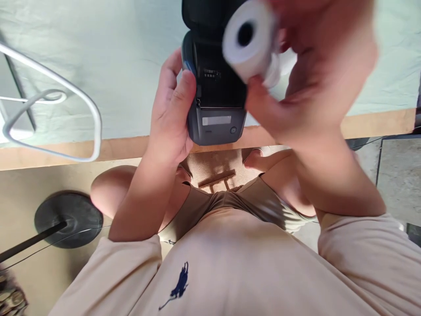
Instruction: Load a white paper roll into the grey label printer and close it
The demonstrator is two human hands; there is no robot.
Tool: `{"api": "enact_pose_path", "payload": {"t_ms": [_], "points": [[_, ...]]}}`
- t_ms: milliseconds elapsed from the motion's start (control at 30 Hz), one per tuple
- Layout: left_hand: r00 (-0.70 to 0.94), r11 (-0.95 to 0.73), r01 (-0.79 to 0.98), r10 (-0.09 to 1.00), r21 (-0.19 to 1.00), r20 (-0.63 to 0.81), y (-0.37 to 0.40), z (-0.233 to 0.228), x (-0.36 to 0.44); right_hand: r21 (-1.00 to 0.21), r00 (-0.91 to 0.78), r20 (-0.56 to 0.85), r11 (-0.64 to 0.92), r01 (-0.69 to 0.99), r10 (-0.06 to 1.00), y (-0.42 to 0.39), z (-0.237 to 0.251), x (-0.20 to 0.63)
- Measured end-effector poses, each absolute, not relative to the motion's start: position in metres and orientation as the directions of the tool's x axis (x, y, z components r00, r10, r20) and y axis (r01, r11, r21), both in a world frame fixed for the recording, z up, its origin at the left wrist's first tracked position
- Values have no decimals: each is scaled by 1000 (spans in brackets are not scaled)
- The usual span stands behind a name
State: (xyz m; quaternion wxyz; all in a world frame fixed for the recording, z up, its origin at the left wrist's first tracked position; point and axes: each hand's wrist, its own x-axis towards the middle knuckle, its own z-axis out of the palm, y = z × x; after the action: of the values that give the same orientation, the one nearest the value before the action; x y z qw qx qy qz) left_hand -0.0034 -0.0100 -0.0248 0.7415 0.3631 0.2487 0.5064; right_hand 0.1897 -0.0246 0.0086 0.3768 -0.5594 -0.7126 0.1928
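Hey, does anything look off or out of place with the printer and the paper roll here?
Nothing looks spilled or broken. The small dark label printer has its lid open in the left hand, and the right hand holds the white paper roll just above the empty bay, not seated. The roll and right hand are blurred.

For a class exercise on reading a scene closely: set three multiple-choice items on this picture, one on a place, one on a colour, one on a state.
1. Where is the paper roll?
A. in front of the printer's open bay
B. on the floor
C. on the wire rack

2. What colour is the printer?
A. red
B. dark grey
C. yellow

3. What state is the printer's lid in?
A. taped shut
C. missing
B. open

Answers:
1 A, the right hand holds the roll at the bay.
2 B, its casing is dark grey.
3 B, the left hand grips the body and the paper bay is exposed.
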Motion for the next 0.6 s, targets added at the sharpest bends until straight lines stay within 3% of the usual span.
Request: {"api": "enact_pose_path", "payload": {"t_ms": [100, 167, 300, 400, 600], "points": [[351, 205, -494, 936, 845, -22, -13, -22, -3, -342, -255, 417, 410, 846, 872, -31, 20, 172], [370, 181, -454, 929, 872, 0, -12, -25, -4, -246, -287, 346, 382, 891, 893, -31, 23, 166], [336, 158, -494, 942, 855, 20, -7, -31, -5, -314, -220, 278, 305, 899, 935, -26, 24, 161], [386, 227, -514, 922, 827, -13, -4, -32, -7, -337, -208, 323, 318, 886, 923, -26, 20, 160], [431, 279, -473, 900, 835, -57, -4, -35, -14, -379, -401, 567, 661, 648, 719, -32, 13, 170]]}}
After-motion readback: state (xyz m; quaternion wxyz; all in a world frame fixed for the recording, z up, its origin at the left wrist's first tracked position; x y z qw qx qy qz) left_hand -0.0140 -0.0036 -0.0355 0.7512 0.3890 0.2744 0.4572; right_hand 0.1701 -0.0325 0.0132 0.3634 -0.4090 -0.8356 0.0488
